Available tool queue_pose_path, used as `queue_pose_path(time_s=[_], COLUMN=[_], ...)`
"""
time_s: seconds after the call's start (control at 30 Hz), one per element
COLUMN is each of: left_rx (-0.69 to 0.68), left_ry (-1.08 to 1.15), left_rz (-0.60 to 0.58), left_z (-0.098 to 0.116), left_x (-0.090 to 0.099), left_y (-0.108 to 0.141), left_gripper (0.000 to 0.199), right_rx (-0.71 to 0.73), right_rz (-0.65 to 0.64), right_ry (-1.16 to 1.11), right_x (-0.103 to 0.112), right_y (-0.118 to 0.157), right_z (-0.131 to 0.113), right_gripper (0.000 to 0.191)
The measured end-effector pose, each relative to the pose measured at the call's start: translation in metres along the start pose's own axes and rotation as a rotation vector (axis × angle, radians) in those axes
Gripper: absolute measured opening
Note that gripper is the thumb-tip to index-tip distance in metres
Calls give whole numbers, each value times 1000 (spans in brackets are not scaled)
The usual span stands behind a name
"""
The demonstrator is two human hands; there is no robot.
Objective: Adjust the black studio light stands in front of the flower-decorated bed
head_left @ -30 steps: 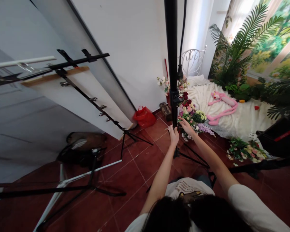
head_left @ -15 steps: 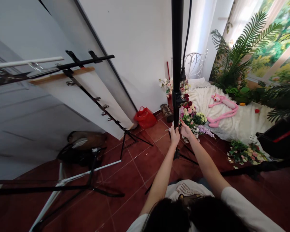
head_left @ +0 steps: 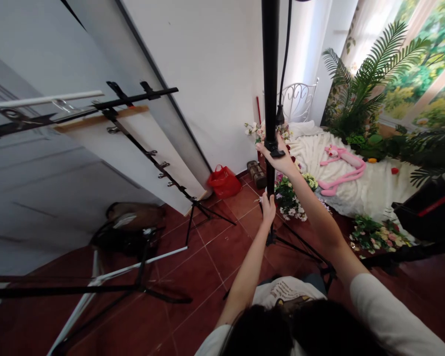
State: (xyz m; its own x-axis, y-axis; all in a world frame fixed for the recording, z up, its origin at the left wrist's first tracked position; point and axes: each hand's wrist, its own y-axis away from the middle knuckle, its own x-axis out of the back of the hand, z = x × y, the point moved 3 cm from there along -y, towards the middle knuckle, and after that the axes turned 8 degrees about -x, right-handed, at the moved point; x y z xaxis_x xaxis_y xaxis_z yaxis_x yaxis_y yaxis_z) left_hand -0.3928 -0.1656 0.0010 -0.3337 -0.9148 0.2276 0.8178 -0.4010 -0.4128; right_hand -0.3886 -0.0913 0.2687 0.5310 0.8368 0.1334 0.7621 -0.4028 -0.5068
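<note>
A black light stand (head_left: pixel 270 74) rises upright in front of me, with a collar and knob (head_left: pixel 274 148) partway up its pole. Low on the pole, below that collar, my left hand (head_left: pixel 268 210) is closed around it. My right hand (head_left: pixel 286 162) is up at the collar, thumb stretched out to the left and fingers pointing up on the other side. Its palm lies at the knob, and the pole partly covers it. A black cable with an inline switch (head_left: pixel 280 114) hangs beside the upper pole.
On the left stands a backdrop stand (head_left: pixel 144 143) with clips and a white board. A red bag (head_left: pixel 224 182) sits by the wall. To the right are flowers (head_left: pixel 292 198), a white blanket (head_left: pixel 381 183) with a pink plush toy (head_left: pixel 346 157), and a black lamp head (head_left: pixel 424 210).
My right hand has gone up the pole from beside my left hand to the collar, its fingers now spread. The left hand keeps its place on the pole.
</note>
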Motion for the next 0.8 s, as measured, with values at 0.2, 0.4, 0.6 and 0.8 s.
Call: queue_pose_path(time_s=[0.2, 0.4, 0.6, 0.8], left_rx=[-93, -91, -87, -82], left_ry=[81, 54, 139, 164], left_rz=[11, -46, -55, -58], left_z=[9, -7, -8, -5], left_x=[5, 1, -1, -1], left_y=[2, 2, 3, 1], left_gripper=[65, 36, 36, 35], right_rx=[-63, -203, -218, -247], right_rz=[-7, 24, -12, -273], right_ry=[72, 120, 130, 149], right_x=[-12, -21, -21, 21], right_y=[47, 100, 97, 109], right_z=[55, 115, 121, 137], right_gripper=[45, 50, 51, 58])
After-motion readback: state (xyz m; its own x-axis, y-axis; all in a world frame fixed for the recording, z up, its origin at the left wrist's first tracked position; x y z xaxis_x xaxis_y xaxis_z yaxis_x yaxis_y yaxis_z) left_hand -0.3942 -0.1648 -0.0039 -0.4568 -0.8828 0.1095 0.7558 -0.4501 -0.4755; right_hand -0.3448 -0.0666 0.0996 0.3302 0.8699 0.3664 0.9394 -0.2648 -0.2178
